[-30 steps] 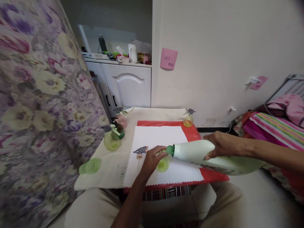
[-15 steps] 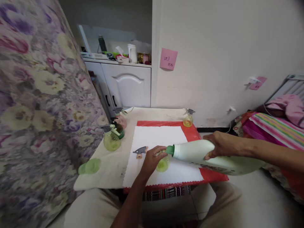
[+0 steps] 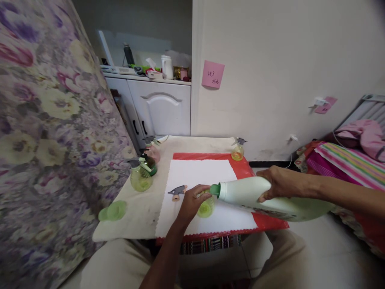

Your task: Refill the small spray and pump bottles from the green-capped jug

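Pale-green plastic fills the right hand (image 3: 278, 182): its fingers grasp the big detergent jug (image 3: 264, 198) near the neck, tipped almost flat, green spout (image 3: 214, 190) over the mouth of the small yellow-green bottle (image 3: 206, 207). That bottle stands on the white sheet (image 3: 198, 176) near the tabletop's (image 3: 141, 212) front edge, clenched by the left hand (image 3: 191, 202). To pour well, I judge, keep spout and mouth touching, raise the jug's base slowly, and hold the little bottle upright. Its removed spray head (image 3: 177, 192) lies just beside. Compared with a second ago, nothing has visibly shifted.
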{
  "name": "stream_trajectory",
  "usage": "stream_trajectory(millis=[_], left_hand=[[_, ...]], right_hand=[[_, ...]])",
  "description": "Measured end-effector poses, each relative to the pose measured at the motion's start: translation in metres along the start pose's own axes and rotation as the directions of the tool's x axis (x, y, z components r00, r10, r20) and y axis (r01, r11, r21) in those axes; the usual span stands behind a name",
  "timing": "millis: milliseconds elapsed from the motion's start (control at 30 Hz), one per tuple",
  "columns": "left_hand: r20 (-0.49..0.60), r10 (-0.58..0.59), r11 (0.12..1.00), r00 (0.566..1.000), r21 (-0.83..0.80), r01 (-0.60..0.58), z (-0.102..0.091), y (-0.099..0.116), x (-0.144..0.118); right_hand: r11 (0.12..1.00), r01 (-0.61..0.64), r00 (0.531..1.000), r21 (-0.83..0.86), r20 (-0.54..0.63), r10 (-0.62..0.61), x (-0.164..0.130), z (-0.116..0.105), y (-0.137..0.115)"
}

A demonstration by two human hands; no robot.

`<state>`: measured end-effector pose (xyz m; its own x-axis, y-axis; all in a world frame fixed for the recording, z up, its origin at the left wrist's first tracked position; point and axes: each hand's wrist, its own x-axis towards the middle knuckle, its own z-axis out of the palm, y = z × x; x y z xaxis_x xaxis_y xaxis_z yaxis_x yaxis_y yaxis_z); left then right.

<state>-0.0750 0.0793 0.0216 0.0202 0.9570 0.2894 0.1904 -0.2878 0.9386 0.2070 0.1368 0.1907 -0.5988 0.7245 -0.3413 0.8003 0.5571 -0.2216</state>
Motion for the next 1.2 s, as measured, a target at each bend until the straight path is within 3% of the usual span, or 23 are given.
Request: stream_trajectory(millis=[1200], left_hand=[[-0.006,0.0,1.0,1.0,0.014,0.0,-0.0022,0.002,-0.001]], right_hand=[[0.999,-0.004,1.0,-0.034,0.002,0.004,-0.0017,-0.0032,-0.0048]])
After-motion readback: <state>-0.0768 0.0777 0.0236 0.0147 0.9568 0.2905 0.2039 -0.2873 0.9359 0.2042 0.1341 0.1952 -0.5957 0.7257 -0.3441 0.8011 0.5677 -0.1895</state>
